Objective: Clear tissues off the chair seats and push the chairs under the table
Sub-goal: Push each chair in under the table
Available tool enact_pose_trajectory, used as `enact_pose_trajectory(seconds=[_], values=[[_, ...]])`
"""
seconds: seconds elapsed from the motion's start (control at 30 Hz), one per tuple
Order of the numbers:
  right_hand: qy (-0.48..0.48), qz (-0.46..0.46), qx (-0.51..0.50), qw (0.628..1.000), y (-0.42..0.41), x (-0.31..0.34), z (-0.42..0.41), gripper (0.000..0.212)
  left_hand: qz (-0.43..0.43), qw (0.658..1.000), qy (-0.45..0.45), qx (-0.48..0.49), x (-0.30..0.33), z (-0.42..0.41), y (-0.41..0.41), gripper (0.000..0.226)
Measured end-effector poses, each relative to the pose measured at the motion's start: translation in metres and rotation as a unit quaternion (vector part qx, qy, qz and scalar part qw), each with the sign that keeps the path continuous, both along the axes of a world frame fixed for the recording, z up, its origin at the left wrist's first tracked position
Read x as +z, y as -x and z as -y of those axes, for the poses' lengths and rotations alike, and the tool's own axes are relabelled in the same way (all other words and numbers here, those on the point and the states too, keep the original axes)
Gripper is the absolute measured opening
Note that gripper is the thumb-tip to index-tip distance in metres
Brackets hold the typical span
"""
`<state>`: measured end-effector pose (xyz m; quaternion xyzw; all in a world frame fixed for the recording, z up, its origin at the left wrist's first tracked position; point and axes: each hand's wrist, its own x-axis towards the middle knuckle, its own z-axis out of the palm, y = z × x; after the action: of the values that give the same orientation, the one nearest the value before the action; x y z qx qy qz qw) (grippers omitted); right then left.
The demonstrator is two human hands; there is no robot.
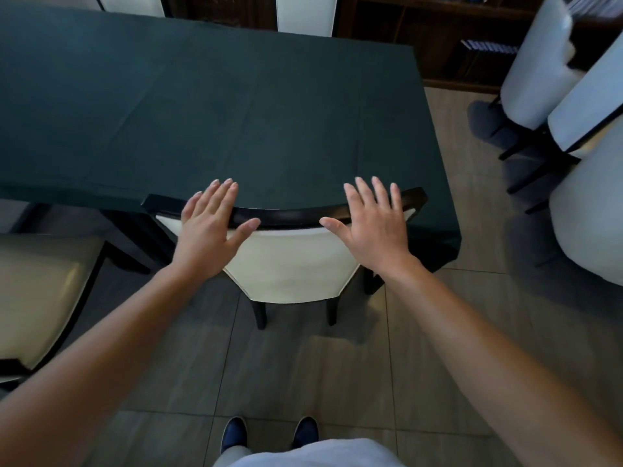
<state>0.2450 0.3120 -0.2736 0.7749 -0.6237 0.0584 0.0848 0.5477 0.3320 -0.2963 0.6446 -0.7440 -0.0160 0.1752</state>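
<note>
Both hands, left [205, 230] and right [374, 224], flat with fingers spread at chair [290, 264] top rail, green-clothed table [202, 112]

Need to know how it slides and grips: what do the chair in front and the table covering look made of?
Chair: dark, glossy top rail, probably lacquered wood; cream back with a soft sheen and piped edge, likely leather or vinyl. Table: matte dark green cloth, with fold creases and a draped corner.

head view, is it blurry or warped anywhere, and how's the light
Head view: dim, soft light, with faint sheen on the grey floor tiles; wide-angle bending at the edges; the cream chair seat at left and the stacked white chairs at right are smeared; both hands and the dark green tablecloth stay fairly sharp.
</note>
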Motion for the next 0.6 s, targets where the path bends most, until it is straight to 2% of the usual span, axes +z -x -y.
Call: enact_pose_trajectory(seconds=[0.13, 0.37, 0.6], values=[[0.023, 0.017, -0.043, 0.999, 0.019, -0.018, -0.012, 0.101, 0.021, 0.999, 0.008, -0.025, -0.004, 0.005, 0.020, 0.083], [0.046, 0.048, -0.050, 0.997, -0.009, -0.021, 0.000, 0.102, 0.046, 0.998, -0.003, -0.053, 0.004, 0.032, -0.010, 0.083], [0.096, 0.076, -0.058, 0.991, -0.044, -0.023, 0.026, 0.096, 0.074, 0.995, -0.024, -0.055, 0.015, 0.067, -0.042, 0.092]])
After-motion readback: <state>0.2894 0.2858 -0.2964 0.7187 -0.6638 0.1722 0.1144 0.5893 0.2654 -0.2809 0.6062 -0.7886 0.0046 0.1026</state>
